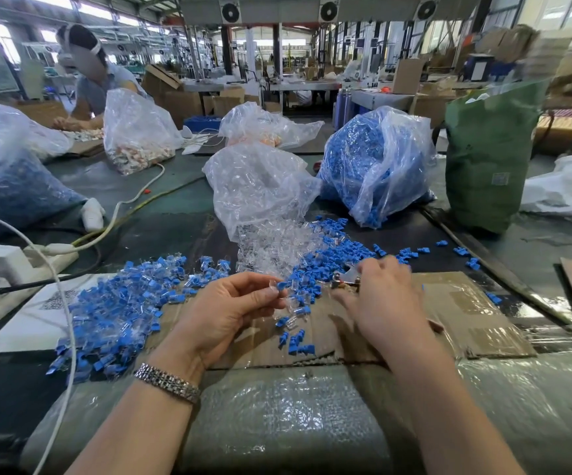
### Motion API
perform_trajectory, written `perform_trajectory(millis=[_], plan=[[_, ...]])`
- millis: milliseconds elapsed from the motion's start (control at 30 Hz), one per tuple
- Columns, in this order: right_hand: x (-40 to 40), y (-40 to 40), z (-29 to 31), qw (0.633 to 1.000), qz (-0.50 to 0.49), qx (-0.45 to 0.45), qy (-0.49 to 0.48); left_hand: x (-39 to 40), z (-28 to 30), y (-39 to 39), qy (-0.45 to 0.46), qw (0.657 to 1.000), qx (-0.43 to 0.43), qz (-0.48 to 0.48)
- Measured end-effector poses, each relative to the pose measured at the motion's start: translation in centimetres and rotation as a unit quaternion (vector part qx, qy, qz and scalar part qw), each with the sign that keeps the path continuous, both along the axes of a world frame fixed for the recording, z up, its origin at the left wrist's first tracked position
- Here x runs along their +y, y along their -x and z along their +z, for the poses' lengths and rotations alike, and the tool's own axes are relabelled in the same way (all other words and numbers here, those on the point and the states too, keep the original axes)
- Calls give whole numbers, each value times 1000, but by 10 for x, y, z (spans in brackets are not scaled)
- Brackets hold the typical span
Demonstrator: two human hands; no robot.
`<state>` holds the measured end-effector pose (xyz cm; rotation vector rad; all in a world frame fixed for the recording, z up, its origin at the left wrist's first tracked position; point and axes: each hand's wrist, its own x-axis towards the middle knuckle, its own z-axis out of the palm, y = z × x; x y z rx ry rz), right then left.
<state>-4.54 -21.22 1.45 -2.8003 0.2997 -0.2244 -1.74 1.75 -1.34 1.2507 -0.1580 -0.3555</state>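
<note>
Left hand [233, 311] is hovering palm-up over the cardboard sheet [466, 313], thumb and forefinger pinching a small clear-and-blue plastic piece [279, 286] at the fingertips, just above the cardboard. A metal watch band [168, 382] is sitting on that wrist.

Right hand [385, 296] is lying just beside it. Its fingers are curling over a small metal tool [346, 278] and the thumb is closing in from below. The fingertips are blurred.

A pile of blue-and-clear pieces [116, 306] is spreading across the table on the left. Loose blue caps [332, 257] are lying behind the hands, touching the clear parts [270, 250] spilling from a transparent bag [260, 190]. A bag of blue caps [373, 166] and a green bag [486, 156] are standing farther back on the right. A white power strip [20, 265] is lying at the left, and another person [96, 77] is working at the far left.
</note>
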Motion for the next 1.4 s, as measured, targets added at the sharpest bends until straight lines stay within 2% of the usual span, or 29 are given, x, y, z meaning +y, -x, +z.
perform_trajectory(millis=[67, 100, 233, 300, 367, 433, 533, 667, 867, 1067, 1300, 1400], plan=[[-10, 2, 3, 994, -28, 86, 59, 1, -1, -1, 9, 1000, 0, -1], [-12, 2, 4, 992, -21, 101, 72, 1, -1, -2, 13, 1000, -1, -2], [-6, 5, 6, 993, 11, 85, 78, 1, 0, -2, 28, 1000, -4, 5], [-6, 4, 10, 997, 16, 77, 18, 2, 0, -2, 42, 999, -1, 14], [-7, 6, 16, 991, 42, 87, -95, 2, 1, -3, 64, 997, 2, 33], [-3, 10, 26, 969, 103, 117, -192, 3, 1, -4, 93, 994, 6, 51], [14, 18, 42, 918, 190, 213, -274, 3, 3, -4, 103, 993, 2, 60], [35, 23, 52, 920, 231, 223, -226, 3, 3, -3, 98, 994, -15, 50], [40, 21, 49, 911, 225, 208, -276, 2, 1, -5, 86, 995, -31, 31], [42, 22, 40, 916, 229, 189, -269, 0, -1, -4, 49, 997, -43, 49], [53, 24, 26, 939, 189, 157, -239, 2, -5, -4, -12, 995, -81, 62], [50, 26, 29, 934, 196, 162, -251, -1, -4, -3, 2, 996, -77, 54]])
